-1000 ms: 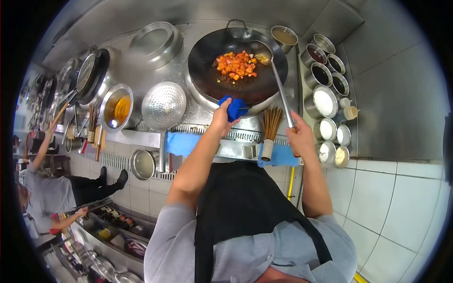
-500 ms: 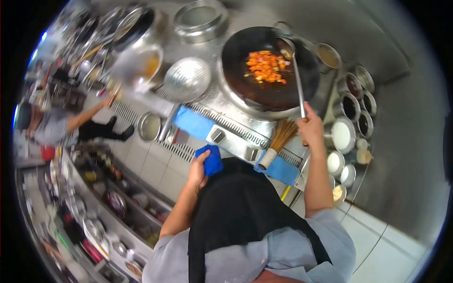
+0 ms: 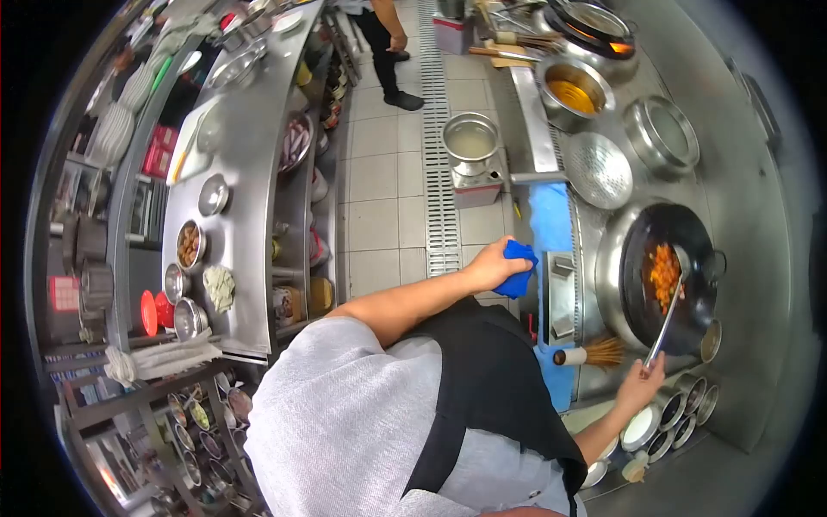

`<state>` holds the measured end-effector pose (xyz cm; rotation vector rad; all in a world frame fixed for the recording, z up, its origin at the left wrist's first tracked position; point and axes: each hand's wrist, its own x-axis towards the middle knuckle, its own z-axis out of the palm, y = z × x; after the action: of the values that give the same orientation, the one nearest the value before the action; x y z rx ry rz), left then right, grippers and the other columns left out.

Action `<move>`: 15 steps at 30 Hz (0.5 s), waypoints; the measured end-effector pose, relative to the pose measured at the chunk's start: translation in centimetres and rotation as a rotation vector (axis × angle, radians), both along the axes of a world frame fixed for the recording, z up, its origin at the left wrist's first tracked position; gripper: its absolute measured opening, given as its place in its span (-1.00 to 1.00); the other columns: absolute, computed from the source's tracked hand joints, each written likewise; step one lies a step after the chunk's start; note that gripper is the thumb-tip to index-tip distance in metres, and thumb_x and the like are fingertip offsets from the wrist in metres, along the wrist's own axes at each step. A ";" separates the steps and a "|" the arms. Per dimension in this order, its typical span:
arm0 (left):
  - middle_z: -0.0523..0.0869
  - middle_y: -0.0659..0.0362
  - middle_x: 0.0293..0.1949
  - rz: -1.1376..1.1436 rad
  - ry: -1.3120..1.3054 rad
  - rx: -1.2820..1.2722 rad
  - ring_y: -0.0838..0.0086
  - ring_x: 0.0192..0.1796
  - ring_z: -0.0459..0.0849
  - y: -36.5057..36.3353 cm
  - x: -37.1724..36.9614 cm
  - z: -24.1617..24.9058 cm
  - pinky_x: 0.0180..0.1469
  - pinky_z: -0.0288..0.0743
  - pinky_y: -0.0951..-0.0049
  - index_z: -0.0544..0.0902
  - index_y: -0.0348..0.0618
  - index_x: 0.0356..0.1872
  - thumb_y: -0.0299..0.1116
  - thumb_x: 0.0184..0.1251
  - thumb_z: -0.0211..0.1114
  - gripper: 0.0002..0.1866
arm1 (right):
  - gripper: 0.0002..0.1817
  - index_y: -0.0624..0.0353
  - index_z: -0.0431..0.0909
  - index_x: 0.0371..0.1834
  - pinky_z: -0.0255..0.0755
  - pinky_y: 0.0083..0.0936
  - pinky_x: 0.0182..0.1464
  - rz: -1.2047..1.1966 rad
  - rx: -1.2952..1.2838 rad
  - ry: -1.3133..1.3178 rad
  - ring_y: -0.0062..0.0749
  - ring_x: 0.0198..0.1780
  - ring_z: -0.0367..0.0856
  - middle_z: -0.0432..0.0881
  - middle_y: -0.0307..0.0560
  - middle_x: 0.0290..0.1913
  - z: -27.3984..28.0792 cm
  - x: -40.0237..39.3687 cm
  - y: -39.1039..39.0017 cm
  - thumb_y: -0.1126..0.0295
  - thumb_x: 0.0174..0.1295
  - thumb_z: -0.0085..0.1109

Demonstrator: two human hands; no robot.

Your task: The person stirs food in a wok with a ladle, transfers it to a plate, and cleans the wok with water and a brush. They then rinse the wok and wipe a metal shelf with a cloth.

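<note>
My left hand point(image 3: 489, 266) is closed around a folded blue cloth point(image 3: 519, 270), held in front of the stove's edge. My right hand point(image 3: 640, 385) grips the handle of a long metal ladle point(image 3: 662, 334). The ladle's bowl reaches into the black wok point(image 3: 642, 297), at the diced orange food point(image 3: 664, 274). Some of the food is hidden behind the ladle. A bamboo wok brush point(image 3: 600, 352) lies on the stove edge between my hands.
A perforated strainer point(image 3: 600, 171) and a pot of orange liquid point(image 3: 572, 91) stand beyond the wok. Seasoning containers point(image 3: 639, 426) cluster beside my right forearm. A pot point(image 3: 470, 138) stands by the floor drain point(image 3: 438, 189). Another person point(image 3: 379, 43) stands in the aisle; a steel counter point(image 3: 245, 164) runs left.
My view has swung left, so the wok now appears at the right and the aisle in the middle. Both hands keep their hold on the cloth and the ladle.
</note>
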<state>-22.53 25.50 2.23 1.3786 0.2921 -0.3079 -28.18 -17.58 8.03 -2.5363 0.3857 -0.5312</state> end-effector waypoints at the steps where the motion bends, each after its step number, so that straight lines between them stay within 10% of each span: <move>1: 0.75 0.07 -0.18 0.025 -0.006 -0.009 0.35 -0.18 0.78 1.8 -0.8 0.1 -0.13 0.71 0.32 0.58 -0.22 0.01 -0.14 0.27 0.54 -0.53 | -0.34 0.10 0.47 0.51 0.53 -0.46 -0.03 0.025 -0.009 -0.006 -0.42 -0.15 0.56 0.58 -0.07 0.07 -1.5 -0.3 1.3 0.57 0.28 0.32; 5: 0.75 0.10 -0.20 0.100 -0.112 0.288 0.37 -0.18 0.73 11.4 -4.8 1.4 -0.06 0.63 0.27 0.56 -0.15 -0.05 -0.16 0.16 0.56 -0.54 | -0.37 0.20 0.47 0.49 0.56 -0.55 -0.08 0.397 0.442 0.389 -0.56 -0.19 0.60 0.66 -0.13 0.00 -7.5 -0.2 12.3 0.55 0.31 0.32; 15: 0.67 -0.18 0.16 0.862 -0.007 0.523 0.13 0.15 0.71 40.3 -23.1 -3.2 0.22 0.60 0.20 0.40 -0.11 0.47 0.00 0.07 0.64 -0.05 | -0.41 0.14 0.55 0.44 0.57 -0.56 -0.11 0.982 0.335 0.755 -0.60 -0.26 0.61 0.69 -0.15 -0.03 -6.2 -1.2 42.8 0.55 0.29 0.35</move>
<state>-45.62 65.76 -0.94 1.6179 0.9683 0.5247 -29.37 25.22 1.82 -2.1406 -0.4898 0.7939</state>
